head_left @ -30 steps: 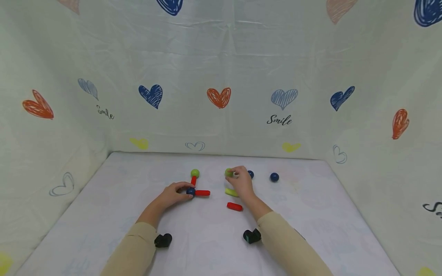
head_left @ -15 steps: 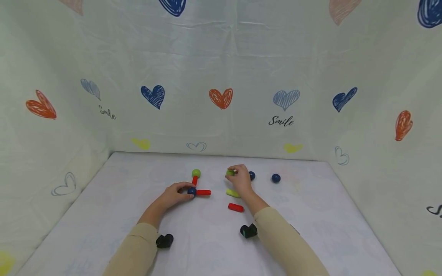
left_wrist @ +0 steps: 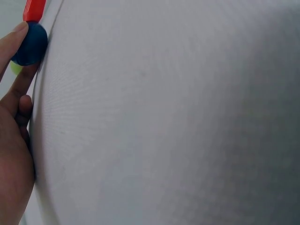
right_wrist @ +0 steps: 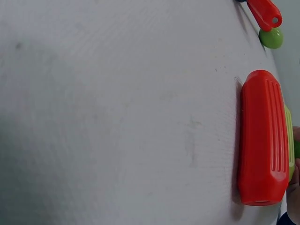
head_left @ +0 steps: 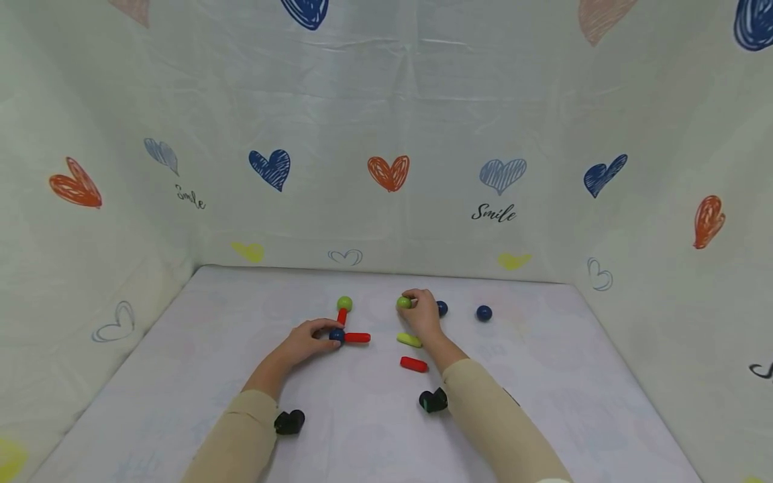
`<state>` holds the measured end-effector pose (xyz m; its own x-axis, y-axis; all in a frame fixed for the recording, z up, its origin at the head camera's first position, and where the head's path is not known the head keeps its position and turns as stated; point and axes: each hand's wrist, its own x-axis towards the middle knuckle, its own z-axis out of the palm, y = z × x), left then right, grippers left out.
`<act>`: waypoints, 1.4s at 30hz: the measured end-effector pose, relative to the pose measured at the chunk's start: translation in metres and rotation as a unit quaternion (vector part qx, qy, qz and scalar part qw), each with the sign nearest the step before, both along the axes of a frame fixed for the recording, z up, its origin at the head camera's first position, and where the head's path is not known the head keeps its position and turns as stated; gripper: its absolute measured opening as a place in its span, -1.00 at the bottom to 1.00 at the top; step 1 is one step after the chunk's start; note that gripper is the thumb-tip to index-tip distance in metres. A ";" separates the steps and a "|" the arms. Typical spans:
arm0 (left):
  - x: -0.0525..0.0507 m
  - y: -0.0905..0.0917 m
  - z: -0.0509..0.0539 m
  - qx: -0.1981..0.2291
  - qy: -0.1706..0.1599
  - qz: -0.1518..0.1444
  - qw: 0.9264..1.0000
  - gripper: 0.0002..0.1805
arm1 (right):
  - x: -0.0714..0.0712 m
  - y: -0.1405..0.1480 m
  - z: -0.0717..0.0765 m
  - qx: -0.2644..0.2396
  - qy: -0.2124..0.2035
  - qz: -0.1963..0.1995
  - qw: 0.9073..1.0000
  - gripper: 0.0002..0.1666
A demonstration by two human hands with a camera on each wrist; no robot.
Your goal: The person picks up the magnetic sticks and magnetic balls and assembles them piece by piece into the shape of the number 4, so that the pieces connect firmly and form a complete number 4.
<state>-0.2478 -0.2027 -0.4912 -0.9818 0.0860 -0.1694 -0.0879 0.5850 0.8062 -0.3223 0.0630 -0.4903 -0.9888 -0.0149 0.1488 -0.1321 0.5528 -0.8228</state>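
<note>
The left hand (head_left: 305, 340) pinches a dark blue ball (head_left: 337, 335) between thumb and finger; the left wrist view shows the same blue ball (left_wrist: 32, 44) in its grip. From that ball one red stick (head_left: 357, 337) points right and another red stick (head_left: 342, 316) points away, ending at a green ball (head_left: 344, 304). Farther right, the right hand (head_left: 425, 318) pinches a second green ball (head_left: 404, 302) at the table. Just below it lies a yellow-green stick (head_left: 409, 340), and nearer the person a loose red stick (head_left: 413, 364), large in the right wrist view.
Partly behind the right hand is a blue ball (head_left: 443, 308), with another blue ball (head_left: 484, 313) to its right. Black devices, one at the left wrist (head_left: 290, 422) and one at the right (head_left: 433, 401), hang by the sleeves. A heart-patterned sheet (head_left: 386, 221) stands behind the table.
The right fingers have shifted slightly around the green ball, which shows more plainly. The whole head view has drifted slightly; the left hand keeps its hold.
</note>
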 end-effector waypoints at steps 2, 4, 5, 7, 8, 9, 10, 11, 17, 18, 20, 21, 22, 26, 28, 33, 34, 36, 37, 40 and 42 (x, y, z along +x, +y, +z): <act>0.000 0.001 0.000 -0.001 0.000 0.001 1.000 -0.63 | 0.000 0.001 0.000 -0.001 0.000 0.000 1.000 -0.63; 0.000 0.001 0.001 -0.002 0.000 0.001 1.000 -0.63 | 0.001 0.001 0.000 -0.001 -0.001 0.001 1.000 -0.62; 0.000 0.001 0.001 -0.003 -0.001 0.002 1.000 -0.63 | 0.001 0.001 0.000 -0.002 -0.002 0.002 1.000 -0.62; 0.000 0.001 0.001 -0.003 -0.002 0.002 1.000 -0.63 | 0.002 0.001 0.000 -0.004 -0.005 0.006 1.000 -0.63; 0.000 0.001 0.001 -0.003 -0.002 0.001 1.000 -0.62 | 0.002 0.001 0.000 -0.005 -0.008 0.009 1.000 -0.64; -0.001 0.001 0.001 -0.004 -0.001 0.001 1.000 -0.62 | 0.003 0.001 0.000 -0.008 -0.013 0.013 1.000 -0.65; 0.000 0.001 0.001 -0.004 -0.001 0.000 1.000 -0.62 | 0.003 0.001 0.000 -0.010 -0.018 0.017 1.000 -0.65; -0.001 0.000 0.001 -0.004 -0.002 0.000 1.000 -0.62 | 0.004 0.001 0.000 -0.012 -0.024 0.023 0.999 -0.65; -0.002 0.000 0.001 -0.004 -0.004 0.002 1.000 -0.61 | 0.009 0.000 0.005 -0.016 -0.053 0.051 0.997 -0.62; -0.002 0.000 0.001 -0.004 -0.004 0.002 1.000 -0.61 | 0.010 0.000 0.006 -0.015 -0.054 0.052 0.997 -0.62; -0.002 0.000 0.002 -0.003 -0.006 0.002 1.000 -0.61 | 0.012 0.000 0.007 -0.012 -0.055 0.054 0.997 -0.62; -0.002 0.000 0.002 -0.002 -0.007 0.003 1.000 -0.61 | 0.013 -0.001 0.007 -0.011 -0.054 0.055 0.997 -0.62; -0.002 0.001 0.002 -0.001 -0.008 0.003 1.000 -0.61 | 0.014 -0.001 0.008 -0.009 -0.054 0.057 0.997 -0.62; -0.001 0.000 0.002 -0.001 -0.011 0.003 1.000 -0.61 | 0.018 0.000 0.009 -0.005 -0.055 0.076 0.996 -0.61; -0.001 0.000 0.001 -0.001 -0.012 0.003 1.000 -0.61 | 0.021 0.000 0.009 -0.005 -0.055 0.092 0.994 -0.59; -0.001 0.000 0.000 -0.005 -0.007 0.005 1.000 -0.61 | 0.025 0.001 0.010 -0.011 -0.049 0.133 0.990 -0.58; -0.001 0.000 0.000 -0.006 -0.006 0.005 1.000 -0.61 | 0.025 0.001 0.010 -0.010 -0.048 0.138 0.989 -0.58; -0.001 0.001 0.000 -0.007 -0.005 0.004 1.000 -0.61 | 0.026 0.001 0.009 -0.009 -0.048 0.143 0.989 -0.60; -0.001 0.001 0.000 -0.007 -0.005 0.004 1.000 -0.61 | 0.026 0.001 0.009 -0.008 -0.048 0.145 0.988 -0.60; -0.001 0.001 0.000 -0.005 -0.002 0.002 1.000 -0.61 | 0.028 0.000 0.008 -0.012 -0.051 0.152 0.987 -0.62; -0.001 0.001 0.000 -0.006 0.002 0.001 1.000 -0.62 | 0.029 0.000 0.008 -0.015 -0.051 0.161 0.986 -0.62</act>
